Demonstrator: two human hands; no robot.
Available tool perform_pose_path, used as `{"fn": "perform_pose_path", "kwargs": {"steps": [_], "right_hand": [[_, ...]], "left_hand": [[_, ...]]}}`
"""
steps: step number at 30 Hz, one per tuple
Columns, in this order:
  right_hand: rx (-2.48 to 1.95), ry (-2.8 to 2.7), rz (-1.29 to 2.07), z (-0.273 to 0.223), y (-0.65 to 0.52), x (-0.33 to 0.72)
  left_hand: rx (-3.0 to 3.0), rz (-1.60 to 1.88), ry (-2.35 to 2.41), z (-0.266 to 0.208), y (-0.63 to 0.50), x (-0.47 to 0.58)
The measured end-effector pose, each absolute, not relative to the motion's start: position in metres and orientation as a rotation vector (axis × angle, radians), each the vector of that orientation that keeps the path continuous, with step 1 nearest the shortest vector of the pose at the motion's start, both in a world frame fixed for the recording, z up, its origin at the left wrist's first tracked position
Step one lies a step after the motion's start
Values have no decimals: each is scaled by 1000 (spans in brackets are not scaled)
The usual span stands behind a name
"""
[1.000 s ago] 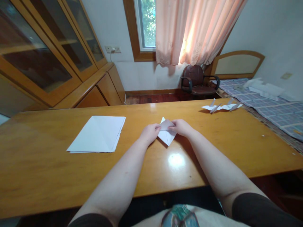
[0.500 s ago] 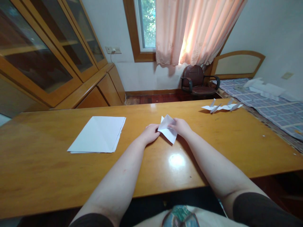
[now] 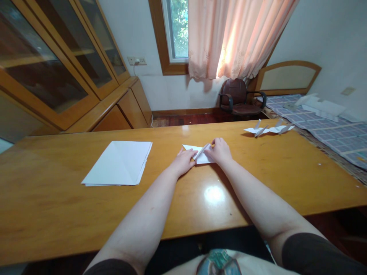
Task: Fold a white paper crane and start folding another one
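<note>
Counter (image 3: pixel 71 214) takes up most of the view; bed (image 3: pixel 323 133) to the right, chair (image 3: pixel 235 97) past the far edge. Stack (image 3: pixel 117 164) of white sheets lies flat on the left side, well apart from the hands. Left hand (image 3: pixel 183 162) and right hand (image 3: pixel 221 151) are near the middle, with the folded paper (image 3: pixel 205 157) between them on the counter, one flap raised. Right fingers look clamped on its right part; left fingers touch its left part (pinching or just pressing, cannot tell). Two folded figures (image 3: pixel 256 130) sit near the far right edge, side by side.

Handling, my guess: paper is very light, thin, stiffer along creases, springy at the flap, easy to crumple. Best held by the creased edges, lightly.

Count: one counter, one bed, one chair, one stack (sheets not countable), two hands, one paper in hand, two figures.
</note>
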State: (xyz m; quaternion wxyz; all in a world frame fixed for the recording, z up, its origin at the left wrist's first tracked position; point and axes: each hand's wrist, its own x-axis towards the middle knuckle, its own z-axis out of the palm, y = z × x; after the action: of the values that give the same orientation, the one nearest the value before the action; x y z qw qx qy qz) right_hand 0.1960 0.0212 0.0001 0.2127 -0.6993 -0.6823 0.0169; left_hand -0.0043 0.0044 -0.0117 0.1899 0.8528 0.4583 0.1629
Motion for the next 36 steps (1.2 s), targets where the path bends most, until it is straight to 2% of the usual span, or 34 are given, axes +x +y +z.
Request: {"fn": "perform_pose_path", "kwargs": {"steps": [3,7,15,25,36], "right_hand": [[-1843,-2110,212,9,19,199],[-1414,-2466,535,15,14,197],[-1187,-2483,929,13,10,195],[-1273,-2488,655,3,7,180],[-1281,-2389,758,3,9,180]], "left_hand": [[2367,503,1306,-11,6,-5],[2311,526,1345,-10,6,-4],[2393,508,1329,-12,7,-2],[2396,507,1330,-13,8,-1],[2375,503,1335,-9,6,0]]}}
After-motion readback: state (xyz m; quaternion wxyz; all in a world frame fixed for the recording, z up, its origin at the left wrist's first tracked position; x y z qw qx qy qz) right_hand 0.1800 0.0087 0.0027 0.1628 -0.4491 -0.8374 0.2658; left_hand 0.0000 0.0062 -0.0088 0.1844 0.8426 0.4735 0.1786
